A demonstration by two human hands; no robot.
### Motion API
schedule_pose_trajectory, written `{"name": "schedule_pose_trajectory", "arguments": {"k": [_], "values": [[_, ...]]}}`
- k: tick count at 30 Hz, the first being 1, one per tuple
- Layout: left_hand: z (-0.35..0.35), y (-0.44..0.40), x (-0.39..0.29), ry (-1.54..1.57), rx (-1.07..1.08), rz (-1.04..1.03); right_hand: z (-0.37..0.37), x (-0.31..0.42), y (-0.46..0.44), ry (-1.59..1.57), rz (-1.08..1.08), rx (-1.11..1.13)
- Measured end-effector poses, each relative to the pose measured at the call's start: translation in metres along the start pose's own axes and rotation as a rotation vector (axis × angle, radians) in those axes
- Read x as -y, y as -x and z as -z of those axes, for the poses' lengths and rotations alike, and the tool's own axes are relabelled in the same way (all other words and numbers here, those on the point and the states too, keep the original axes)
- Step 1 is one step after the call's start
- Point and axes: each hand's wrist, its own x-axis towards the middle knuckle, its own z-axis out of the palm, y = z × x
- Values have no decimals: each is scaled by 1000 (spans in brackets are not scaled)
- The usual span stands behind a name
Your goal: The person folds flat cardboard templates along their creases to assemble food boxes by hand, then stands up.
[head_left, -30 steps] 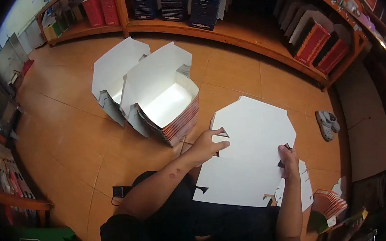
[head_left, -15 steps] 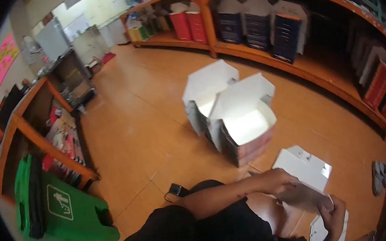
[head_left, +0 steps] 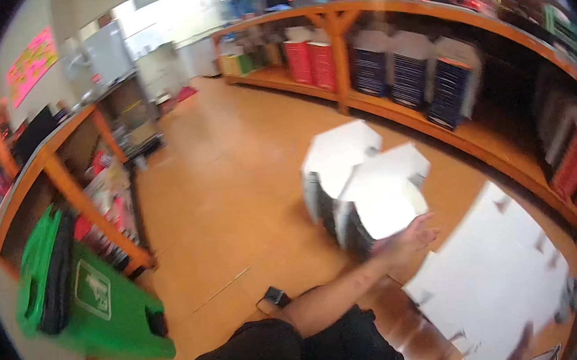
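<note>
My left hand [head_left: 415, 235] reaches past my knee with its fingers stretched out. It holds nothing and is close to the front edge of an open white-lined box [head_left: 382, 216]. A large white cardboard sheet [head_left: 492, 278] with small slots and cut edges spreads out on my right. At its lower end, my right hand [head_left: 523, 345] shows as a dark blur gripping the sheet; most of that hand is hidden. Just behind the nearer box stands a second open box [head_left: 338, 158], its white flap raised.
A green bin [head_left: 99, 302] stands at left beside an orange wooden shelf [head_left: 67, 187]. Dark blue boxes [head_left: 407, 75] and red boxes [head_left: 310, 63] line the long shelf opposite. A small black object [head_left: 275, 296] lies by my leg; grey footwear [head_left: 569, 299] is at right.
My left hand has let go of the cardboard and moved up and left, its fingers opening. The white sheet now shows wide and flat. The view has shifted, so the boxes appear lower.
</note>
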Motion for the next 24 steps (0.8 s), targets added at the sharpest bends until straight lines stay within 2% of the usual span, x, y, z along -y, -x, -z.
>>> {"name": "schedule_pose_trajectory", "arguments": {"k": [2, 4, 5, 6, 8, 10, 12, 14, 16, 18, 21, 24], "values": [[9, -2, 17, 180, 164, -24, -26, -3, 11, -5, -57, 11], [22, 4, 26, 328, 202, 212, -50, 1, 17, -10, -103, 8], [18, 10, 17, 136, 110, 325, -42, -30, 6, -61, -127, 82], [12, 14, 5, -79, 29, 418, -58, -19, 11, -135, -158, 107], [-10, 21, -6, -25, 105, 396, -56, -26, 5, -229, -214, 195], [-13, 23, 4, 4, 157, 459, -52, -28, 7, -217, -318, 188], [-37, 30, 11, -131, 146, 433, -63, -14, 19, -218, -339, 126], [-27, 27, 24, -257, 63, 332, -90, -19, 23, -205, -363, 107], [-32, 28, 31, -235, 63, 338, -104, -38, 27, -67, -105, 127], [-36, 29, 34, -240, 84, 368, -125, -23, 33, -53, -157, 186], [-58, 40, 39, -241, 115, 443, -159, -50, 41, -31, 118, 199], [-71, 51, 48, -308, 144, 465, -184, -70, 52, 146, 189, 112]]}}
